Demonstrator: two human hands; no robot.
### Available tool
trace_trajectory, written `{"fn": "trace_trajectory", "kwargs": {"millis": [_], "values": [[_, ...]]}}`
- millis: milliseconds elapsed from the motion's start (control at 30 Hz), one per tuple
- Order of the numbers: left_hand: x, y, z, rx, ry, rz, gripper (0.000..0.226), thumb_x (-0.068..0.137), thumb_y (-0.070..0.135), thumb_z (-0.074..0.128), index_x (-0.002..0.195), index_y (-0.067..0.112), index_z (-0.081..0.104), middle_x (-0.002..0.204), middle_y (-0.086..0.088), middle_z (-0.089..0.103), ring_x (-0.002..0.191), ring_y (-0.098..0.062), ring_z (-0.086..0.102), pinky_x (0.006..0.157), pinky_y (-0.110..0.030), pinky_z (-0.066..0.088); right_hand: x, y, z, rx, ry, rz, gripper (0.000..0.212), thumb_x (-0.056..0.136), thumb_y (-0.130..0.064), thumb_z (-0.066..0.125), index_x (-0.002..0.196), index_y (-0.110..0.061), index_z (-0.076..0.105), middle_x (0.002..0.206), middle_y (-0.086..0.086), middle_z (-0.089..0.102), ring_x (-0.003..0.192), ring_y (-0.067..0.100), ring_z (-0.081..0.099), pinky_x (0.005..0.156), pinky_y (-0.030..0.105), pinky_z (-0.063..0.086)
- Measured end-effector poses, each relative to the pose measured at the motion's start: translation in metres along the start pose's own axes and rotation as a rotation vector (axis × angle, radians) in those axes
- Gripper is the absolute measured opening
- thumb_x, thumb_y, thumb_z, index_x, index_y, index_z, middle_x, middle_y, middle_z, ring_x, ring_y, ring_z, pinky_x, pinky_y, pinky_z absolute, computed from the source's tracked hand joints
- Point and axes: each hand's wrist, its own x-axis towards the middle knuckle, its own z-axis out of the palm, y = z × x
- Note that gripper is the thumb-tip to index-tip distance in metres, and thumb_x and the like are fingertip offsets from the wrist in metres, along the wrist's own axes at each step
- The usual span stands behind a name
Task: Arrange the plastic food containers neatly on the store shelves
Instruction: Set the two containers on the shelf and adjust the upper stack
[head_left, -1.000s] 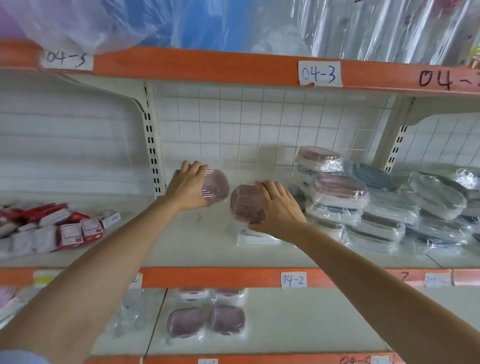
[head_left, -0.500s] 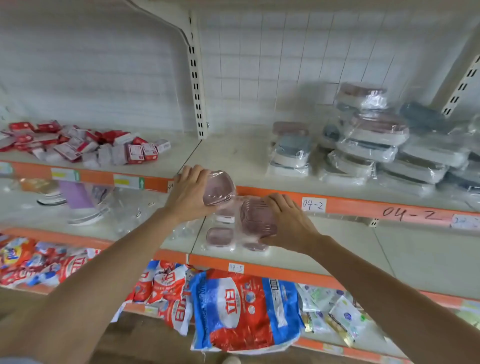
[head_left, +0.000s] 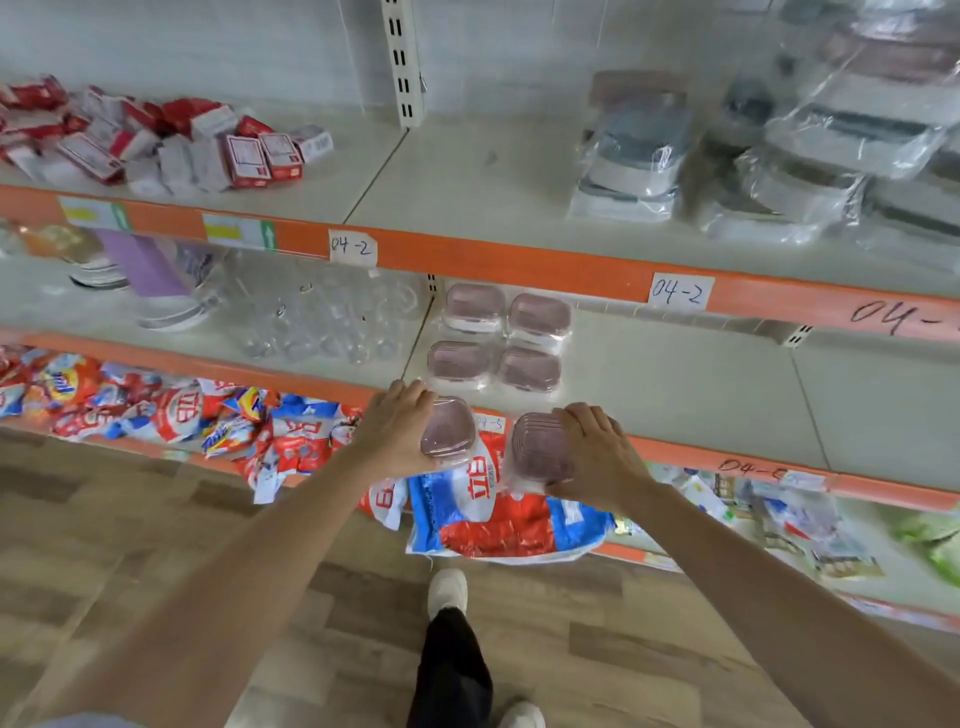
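Left hand (head_left: 397, 434) curling around a small pink wrapped container (head_left: 448, 432), fingers over its far edge, holding it in the air in front of the shelf lip. Right hand (head_left: 597, 457) gripping a second pink container (head_left: 537, 451) the same way, fingers draped over the top and thumb underneath. Sitting close beside each other but not touching, with a handwritten paper tag (head_left: 489, 423) on the orange shelf edge (head_left: 753, 465) showing in the gap between them. Just beyond the hands, lying on the pale middle shelf (head_left: 675, 395): four matching pink containers (head_left: 500, 338) in clear wrap, forming a tidy two-by-two block near the shelf's left end. Resting on the shelf above, to the right: untidy heaps of larger wrapped containers (head_left: 810, 150) with grey, white and pinkish lids, blurred. Spreading across that same upper level to the left: a scatter of small red and white boxes (head_left: 156, 140). Lying left of the pink block: clear glassware (head_left: 317, 322). Spilling out below the hands: red, white and blue detergent bags (head_left: 498, 514) from the bottom shelf onto a wood-look floor (head_left: 130, 519). Showing at the bottom of the view: a white shoe (head_left: 448, 590) and a dark trouser leg.
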Motion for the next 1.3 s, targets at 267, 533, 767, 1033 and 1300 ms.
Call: {"fn": "trace_trajectory", "kwargs": {"millis": [267, 533, 767, 1033, 1300], "values": [[0.013, -0.004, 0.035, -0.059, -0.119, -0.015, 0.081, 0.074, 0.049, 0.071, 0.137, 0.014, 0.034, 0.136, -0.002, 0.038, 0.125, -0.022, 0.036, 0.102, -0.038, 0.035, 0.016, -0.003, 0.044, -0.035, -0.024, 0.097, 0.093, 0.071, -0.058, 0.069, 0.14, -0.011, 0.028, 0.137, 0.005, 0.034, 0.129, 0.024, 0.033, 0.112, 0.031, 0.016], [0.066, -0.014, 0.058, -0.14, -0.051, -0.046, 0.079, 0.079, 0.021, 0.071, 0.143, 0.016, 0.025, 0.144, -0.002, 0.033, 0.136, -0.022, 0.025, 0.112, -0.041, 0.019, 0.063, 0.009, 0.062, 0.049, 0.035, 0.292, 0.092, 0.074, -0.048, 0.071, 0.143, -0.009, 0.025, 0.139, 0.005, 0.034, 0.13, 0.023, 0.031, 0.114, 0.031, 0.014], [0.146, -0.029, 0.082, -0.189, -0.008, -0.052, 0.075, 0.078, 0.022, 0.073, 0.138, 0.012, 0.03, 0.142, -0.006, 0.034, 0.136, -0.025, 0.025, 0.112, -0.048, 0.021, 0.14, 0.031, 0.082, 0.085, 0.135, 0.313, 0.081, 0.076, -0.042, 0.071, 0.138, -0.009, 0.03, 0.142, 0.007, 0.034, 0.135, 0.024, 0.027, 0.116, 0.036, 0.01], [0.206, -0.044, 0.102, -0.21, 0.077, 0.029, 0.074, 0.081, 0.021, 0.072, 0.141, 0.008, 0.03, 0.148, -0.009, 0.03, 0.14, -0.024, 0.022, 0.117, -0.04, 0.013, 0.209, 0.047, 0.103, 0.158, 0.164, 0.288, 0.055, 0.087, -0.021, 0.06, 0.136, -0.011, 0.038, 0.153, 0.003, 0.024, 0.143, 0.018, 0.016, 0.117, 0.033, 0.011], [0.197, -0.035, 0.122, -0.25, 0.265, 0.045, 0.057, 0.081, -0.008, 0.061, 0.136, -0.003, 0.047, 0.132, -0.017, 0.048, 0.124, -0.032, 0.044, 0.104, -0.038, 0.041, 0.206, 0.033, 0.132, 0.033, 0.284, 0.317, 0.046, 0.095, -0.007, 0.043, 0.141, -0.006, 0.037, 0.144, 0.009, 0.037, 0.136, 0.023, 0.03, 0.111, 0.037, 0.019]]}}
